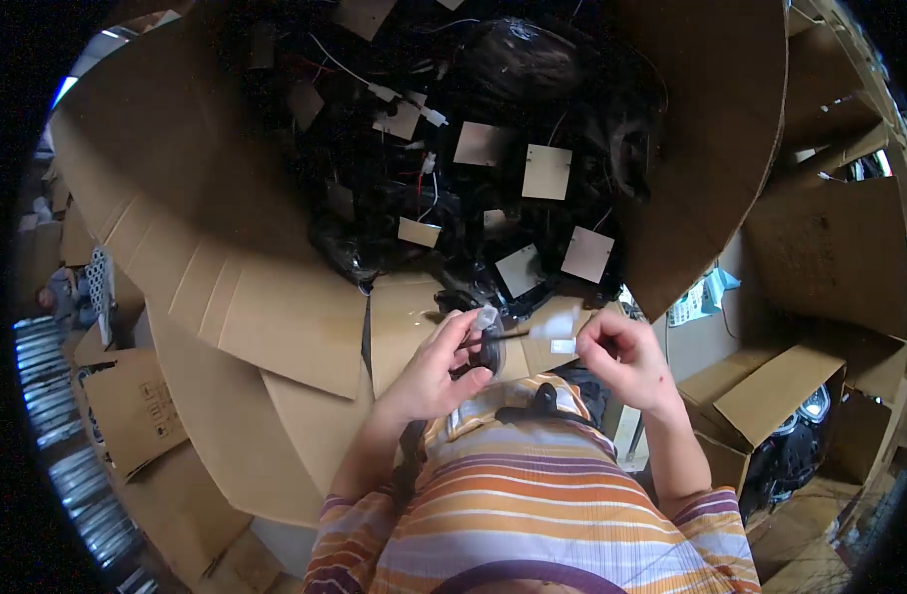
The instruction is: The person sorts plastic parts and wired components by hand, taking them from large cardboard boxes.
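Note:
Near my waist, my left hand (443,371) is closed around a coiled black cable (491,351). A clear whitish plastic connector (485,318) sticks up beside its fingertips. From the coil a thin dark lead runs to the right, toward a small white tag (554,325) that is smeared by motion. My right hand (626,361) has its fingers curled and pressed together at the tag's right edge; the exact grip is hard to see. A second small white piece (562,346) hangs just below the tag.
A large open cardboard box (206,228) stands before me, its flaps spread toward me. Inside lie several black bagged items (523,59) with cream square labels (547,172) and white connectors (433,116). Another open box (780,396) with black parts stands at right; cartons (132,411) stand at left.

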`<action>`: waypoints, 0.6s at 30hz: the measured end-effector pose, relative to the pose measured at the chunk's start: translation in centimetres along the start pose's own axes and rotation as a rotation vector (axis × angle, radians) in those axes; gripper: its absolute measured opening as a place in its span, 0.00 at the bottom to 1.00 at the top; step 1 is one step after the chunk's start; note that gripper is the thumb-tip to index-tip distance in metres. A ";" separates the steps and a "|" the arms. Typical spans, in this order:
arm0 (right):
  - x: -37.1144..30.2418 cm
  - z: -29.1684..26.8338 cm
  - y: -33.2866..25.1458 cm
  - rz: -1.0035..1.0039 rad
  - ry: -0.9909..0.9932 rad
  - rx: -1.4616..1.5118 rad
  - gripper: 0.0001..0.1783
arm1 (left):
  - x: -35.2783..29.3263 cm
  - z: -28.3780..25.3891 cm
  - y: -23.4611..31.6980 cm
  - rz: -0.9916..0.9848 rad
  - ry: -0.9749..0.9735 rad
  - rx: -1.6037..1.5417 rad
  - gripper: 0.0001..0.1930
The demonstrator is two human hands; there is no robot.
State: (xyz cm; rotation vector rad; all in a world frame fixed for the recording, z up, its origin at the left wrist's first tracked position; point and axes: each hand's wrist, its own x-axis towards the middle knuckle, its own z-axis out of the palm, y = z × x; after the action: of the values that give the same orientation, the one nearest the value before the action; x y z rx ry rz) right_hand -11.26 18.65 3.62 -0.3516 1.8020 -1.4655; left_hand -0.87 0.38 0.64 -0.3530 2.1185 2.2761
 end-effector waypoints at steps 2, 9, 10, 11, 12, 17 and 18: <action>-0.4 -0.1 -0.3 0.036 -0.034 -0.019 0.06 | 0.4 -0.6 -0.4 0.092 -0.063 0.125 0.14; -1.0 -0.4 -0.9 0.016 -0.049 0.098 0.06 | -0.5 -1.9 -1.1 -0.163 -0.197 -0.225 0.09; -1.0 -0.5 -0.9 0.009 -0.071 0.096 0.06 | -0.4 -1.9 -1.1 -0.167 -0.202 -0.228 0.09; -1.0 -0.7 -0.9 0.003 -0.092 0.095 0.06 | -0.3 -2.1 -1.0 -0.175 -0.209 -0.258 0.08; -1.0 -0.8 -0.9 0.009 -0.088 0.096 0.06 | -0.2 -2.2 -1.1 -0.183 -0.215 -0.288 0.07; -1.3 -1.2 -1.3 -0.030 -0.133 0.155 0.04 | 0.3 -2.7 -1.4 -0.056 -0.271 -0.373 0.06; -1.3 -1.2 -1.2 -0.026 -0.129 0.156 0.04 | 0.2 -2.7 -1.4 -0.060 -0.269 -0.404 0.06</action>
State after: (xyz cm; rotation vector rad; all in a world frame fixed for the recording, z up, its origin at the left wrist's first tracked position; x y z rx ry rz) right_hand -11.57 19.97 5.26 -0.3827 1.5761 -1.5547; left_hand -0.45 -2.18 -0.97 -0.1005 1.5040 2.5367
